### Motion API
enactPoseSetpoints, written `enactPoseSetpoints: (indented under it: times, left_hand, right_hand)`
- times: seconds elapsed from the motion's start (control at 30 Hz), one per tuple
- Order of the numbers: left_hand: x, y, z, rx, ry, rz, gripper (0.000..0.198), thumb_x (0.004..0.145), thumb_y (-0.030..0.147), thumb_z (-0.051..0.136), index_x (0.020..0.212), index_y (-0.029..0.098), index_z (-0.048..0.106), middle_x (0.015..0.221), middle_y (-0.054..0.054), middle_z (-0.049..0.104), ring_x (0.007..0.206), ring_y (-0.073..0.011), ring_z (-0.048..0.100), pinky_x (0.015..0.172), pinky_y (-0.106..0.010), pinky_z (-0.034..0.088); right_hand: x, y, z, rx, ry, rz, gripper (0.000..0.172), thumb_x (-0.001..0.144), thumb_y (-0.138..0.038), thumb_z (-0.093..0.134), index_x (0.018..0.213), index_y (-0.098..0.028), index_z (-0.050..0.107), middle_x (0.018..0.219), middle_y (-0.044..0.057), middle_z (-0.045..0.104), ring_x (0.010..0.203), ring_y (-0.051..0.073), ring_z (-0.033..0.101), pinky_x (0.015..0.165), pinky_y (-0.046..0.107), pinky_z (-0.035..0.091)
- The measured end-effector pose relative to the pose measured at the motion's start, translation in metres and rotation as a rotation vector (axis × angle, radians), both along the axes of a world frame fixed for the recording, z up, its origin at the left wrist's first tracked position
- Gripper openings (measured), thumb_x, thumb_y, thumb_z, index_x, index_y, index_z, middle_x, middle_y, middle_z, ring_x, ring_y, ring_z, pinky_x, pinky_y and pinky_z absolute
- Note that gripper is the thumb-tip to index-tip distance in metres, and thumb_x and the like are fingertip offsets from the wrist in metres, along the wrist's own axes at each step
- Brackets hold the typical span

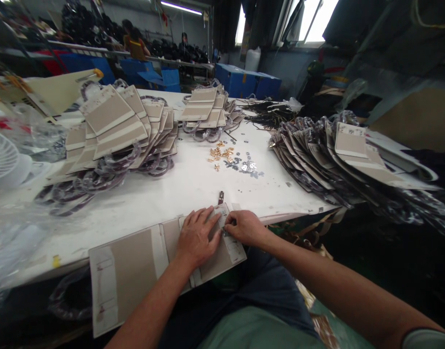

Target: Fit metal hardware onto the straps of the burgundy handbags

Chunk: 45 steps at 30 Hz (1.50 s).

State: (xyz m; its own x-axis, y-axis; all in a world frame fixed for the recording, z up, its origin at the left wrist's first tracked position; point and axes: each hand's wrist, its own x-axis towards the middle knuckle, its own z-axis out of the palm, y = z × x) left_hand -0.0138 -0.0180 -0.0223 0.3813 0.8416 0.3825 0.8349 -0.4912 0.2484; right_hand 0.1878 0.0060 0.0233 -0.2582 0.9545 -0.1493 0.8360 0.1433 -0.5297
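Note:
A long beige panel point(135, 264) with pale strips lies across the table's front edge and partly overhangs it. My left hand point(198, 237) rests flat on the panel near its right end, fingers stretched out. My right hand point(245, 227) is closed in a pinch at the panel's right end, its fingertips against the pale strip there. Whatever sits between those fingertips is too small and hidden to name. Just beyond the panel lies a small dark strap piece with a metal fitting point(221, 196).
Gold-coloured metal fittings point(222, 153) and flat silver plates point(248, 166) lie scattered mid-table. Piles of similar panels with plastic-wrapped handles stand left point(115, 128), at the back point(202, 106) and right point(353, 145). A white fan point(7, 160) is far left. Black straps point(268, 114) lie behind.

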Motion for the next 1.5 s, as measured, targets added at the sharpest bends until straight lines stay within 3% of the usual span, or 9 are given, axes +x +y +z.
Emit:
enactPoseSetpoints:
  times: [0.33,0.5,0.6,0.7,0.8,0.97,1.07,1.27,1.5]
  left_hand:
    - [0.001,-0.001,0.000,-0.001,-0.004,0.001,0.048,0.096,0.039,0.059,0.143,0.028,0.062,0.155,-0.009,0.057,0.138,-0.0342,0.053,0.119,-0.059,0.039]
    - [0.001,0.000,0.001,-0.004,0.006,0.005,0.049,0.095,0.039,0.059,0.143,0.028,0.062,0.155,-0.008,0.057,0.138,-0.0335,0.054,0.120,-0.058,0.039]
    - [0.002,-0.001,0.002,-0.004,0.008,0.005,0.049,0.095,0.038,0.060,0.142,0.027,0.062,0.154,-0.008,0.057,0.138,-0.0334,0.054,0.120,-0.057,0.039]
    - [0.002,-0.001,0.002,-0.003,-0.012,0.010,0.049,0.094,0.038,0.061,0.142,0.029,0.062,0.154,-0.008,0.057,0.138,-0.0334,0.054,0.120,-0.058,0.039]
    - [0.001,-0.002,0.003,-0.009,-0.019,0.010,0.049,0.094,0.038,0.061,0.143,0.030,0.061,0.154,-0.007,0.057,0.139,-0.0332,0.053,0.121,-0.058,0.038]
    - [0.001,-0.002,0.003,-0.018,0.004,0.013,0.049,0.096,0.040,0.060,0.143,0.030,0.060,0.155,-0.007,0.057,0.140,-0.0328,0.052,0.121,-0.059,0.037]
    - [0.001,-0.001,0.004,-0.027,0.020,0.011,0.048,0.096,0.040,0.058,0.143,0.028,0.061,0.155,-0.008,0.056,0.140,-0.0332,0.052,0.121,-0.059,0.037]
    - [0.004,-0.002,0.008,-0.030,0.034,0.024,0.049,0.094,0.037,0.060,0.142,0.026,0.062,0.154,-0.009,0.057,0.140,-0.0335,0.052,0.123,-0.059,0.034]
    - [0.006,0.000,0.011,-0.017,0.051,0.017,0.049,0.094,0.036,0.060,0.142,0.025,0.063,0.154,-0.009,0.058,0.139,-0.0337,0.053,0.121,-0.059,0.037]
  right_hand:
    - [-0.003,0.000,0.003,0.029,-0.057,0.030,0.010,0.086,-0.029,0.068,0.089,-0.024,0.076,0.085,0.003,0.077,0.078,0.019,0.066,0.068,0.027,0.039]
    - [0.001,0.000,-0.003,0.036,-0.013,0.001,0.022,0.085,-0.031,0.072,0.105,-0.024,0.072,0.083,0.001,0.074,0.076,0.018,0.063,0.068,0.027,0.038]
    - [0.004,0.000,-0.004,0.019,0.044,0.027,0.011,0.086,-0.030,0.072,0.094,-0.023,0.072,0.078,0.000,0.071,0.073,0.016,0.061,0.066,0.025,0.038]
    - [0.009,0.000,0.001,-0.028,0.204,-0.009,0.015,0.090,-0.033,0.068,0.081,-0.020,0.070,0.072,-0.001,0.068,0.069,0.014,0.059,0.063,0.024,0.040]
    - [0.014,0.002,0.018,-0.014,0.461,-0.142,0.028,0.092,-0.043,0.067,0.077,-0.020,0.067,0.064,-0.003,0.062,0.059,0.013,0.055,0.058,0.023,0.042]
    - [0.008,0.009,0.045,0.243,0.902,-0.298,0.044,0.094,-0.060,0.064,0.073,-0.021,0.058,0.051,-0.005,0.052,0.046,0.011,0.046,0.052,0.025,0.042]
    - [-0.001,0.014,0.040,0.319,0.997,-0.291,0.047,0.094,-0.061,0.065,0.069,-0.021,0.057,0.051,-0.004,0.054,0.046,0.011,0.048,0.054,0.026,0.043]
    - [-0.009,0.019,0.010,0.178,1.203,-0.284,0.049,0.092,-0.054,0.072,0.061,-0.021,0.053,0.053,-0.003,0.056,0.047,0.011,0.049,0.051,0.027,0.042]
    - [-0.017,0.056,0.030,0.099,1.690,-0.429,0.048,0.084,-0.046,0.078,0.061,-0.022,0.043,0.048,-0.010,0.034,0.038,0.007,0.033,0.040,0.024,0.030]
